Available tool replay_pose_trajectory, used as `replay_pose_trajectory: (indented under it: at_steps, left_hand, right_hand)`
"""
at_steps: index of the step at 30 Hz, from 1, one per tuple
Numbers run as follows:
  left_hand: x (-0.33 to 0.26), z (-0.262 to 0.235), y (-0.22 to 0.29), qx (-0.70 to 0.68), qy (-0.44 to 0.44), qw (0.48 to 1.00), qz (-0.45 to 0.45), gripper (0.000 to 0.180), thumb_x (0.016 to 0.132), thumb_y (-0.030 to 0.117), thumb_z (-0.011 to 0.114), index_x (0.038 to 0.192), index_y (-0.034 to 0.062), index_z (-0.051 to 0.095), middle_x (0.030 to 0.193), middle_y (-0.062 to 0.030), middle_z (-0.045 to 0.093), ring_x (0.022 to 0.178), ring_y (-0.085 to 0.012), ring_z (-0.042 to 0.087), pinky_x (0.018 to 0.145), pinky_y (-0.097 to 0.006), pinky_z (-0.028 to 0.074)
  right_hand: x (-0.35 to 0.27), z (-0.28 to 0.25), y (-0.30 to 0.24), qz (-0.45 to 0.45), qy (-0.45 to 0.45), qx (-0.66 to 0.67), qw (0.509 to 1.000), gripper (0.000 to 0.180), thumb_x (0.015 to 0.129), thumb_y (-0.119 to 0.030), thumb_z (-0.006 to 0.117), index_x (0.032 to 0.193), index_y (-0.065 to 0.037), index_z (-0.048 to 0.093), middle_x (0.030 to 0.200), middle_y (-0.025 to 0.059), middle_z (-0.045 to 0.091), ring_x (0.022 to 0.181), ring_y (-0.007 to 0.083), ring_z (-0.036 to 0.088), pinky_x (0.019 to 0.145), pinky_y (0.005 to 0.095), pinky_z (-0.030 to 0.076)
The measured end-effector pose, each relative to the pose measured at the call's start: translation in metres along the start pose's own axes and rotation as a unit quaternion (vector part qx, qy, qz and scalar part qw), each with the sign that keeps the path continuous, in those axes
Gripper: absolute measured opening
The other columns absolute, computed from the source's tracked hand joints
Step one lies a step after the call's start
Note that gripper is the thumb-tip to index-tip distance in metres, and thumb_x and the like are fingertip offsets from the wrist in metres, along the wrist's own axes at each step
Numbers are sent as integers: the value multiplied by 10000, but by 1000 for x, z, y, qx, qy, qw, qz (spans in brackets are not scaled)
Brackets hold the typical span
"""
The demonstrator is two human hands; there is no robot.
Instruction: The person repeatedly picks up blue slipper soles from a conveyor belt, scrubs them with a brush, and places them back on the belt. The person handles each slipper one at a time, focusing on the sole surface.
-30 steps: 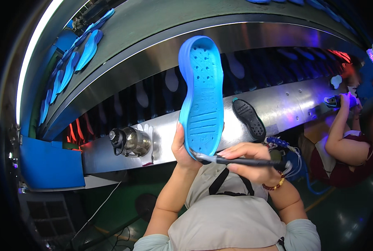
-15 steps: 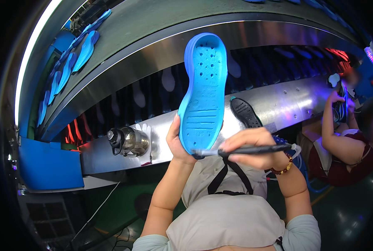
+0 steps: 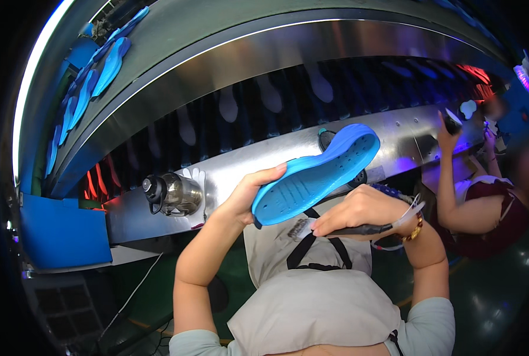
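My left hand is closed on the narrower end of a bright blue shoe sole, thumb along its rim. The sole is tilted, its hollow inner side with ridges and small holes showing, and its wider end reaches up to the right. Below it, my right hand grips a brush with a black handle and a thin clear tube at its back end. The pale bristles point left, just under the sole and apart from it. Behind the blue sole a black sole lies partly hidden on the metal bench.
A dark bottle and a white glove rest on the bench at left. Beyond runs a green conveyor carrying blue soles. Dark slots behind the bench hold several soles. At right, a co-worker's hand holds a dark shoe part.
The blue sole has swung from upright to leaning right and come lower. The brush has left its lower end and dropped slightly. The co-worker has raised a hand with a dark part.
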State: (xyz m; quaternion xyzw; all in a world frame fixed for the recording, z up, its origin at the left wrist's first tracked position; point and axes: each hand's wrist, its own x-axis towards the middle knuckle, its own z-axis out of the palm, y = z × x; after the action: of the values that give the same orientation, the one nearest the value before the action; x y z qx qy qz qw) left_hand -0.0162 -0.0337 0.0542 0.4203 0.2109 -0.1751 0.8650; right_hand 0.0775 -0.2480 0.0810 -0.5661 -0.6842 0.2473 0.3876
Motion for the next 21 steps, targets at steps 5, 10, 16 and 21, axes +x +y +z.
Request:
replay_pose_trajectory:
  at_steps: [5, 10, 16, 21]
  left_hand:
    - [1, 0, 0, 77, -24, 996, -45, 543, 854, 370, 556, 1220, -23, 479, 1079, -183, 571, 892, -232, 607, 754, -312, 511]
    - [-2, -6, -1, 77, -31, 996, -44, 552, 837, 373, 574, 1193, -41, 495, 1086, -186, 575, 935, -234, 601, 792, -330, 501]
    - [-4, -4, -3, 123, 13, 992, -33, 560, 862, 396, 537, 1221, -29, 478, 1127, -182, 553, 980, -217, 577, 805, -317, 486]
    - [3, -17, -8, 146, 23, 989, -22, 569, 856, 396, 542, 1235, -20, 460, 1124, -186, 554, 968, -235, 590, 779, -341, 507]
  right_hand:
    - [-8, -3, 13, 29, -1, -30, 999, 154, 755, -66, 633, 908, -48, 641, 948, 86, 661, 884, 224, 635, 733, 294, 505]
    - [-10, -17, 15, 6, 31, -3, 999, 199, 742, -96, 614, 940, -94, 633, 957, 59, 658, 860, 239, 626, 668, 289, 496]
    - [-18, -30, 18, 82, -33, -77, 993, 159, 764, -90, 632, 917, -47, 638, 951, 82, 659, 859, 249, 628, 715, 308, 497]
    - [-38, -26, 48, 115, 49, -1, 992, 187, 752, -106, 658, 919, -24, 641, 934, 115, 659, 860, 266, 634, 759, 316, 497]
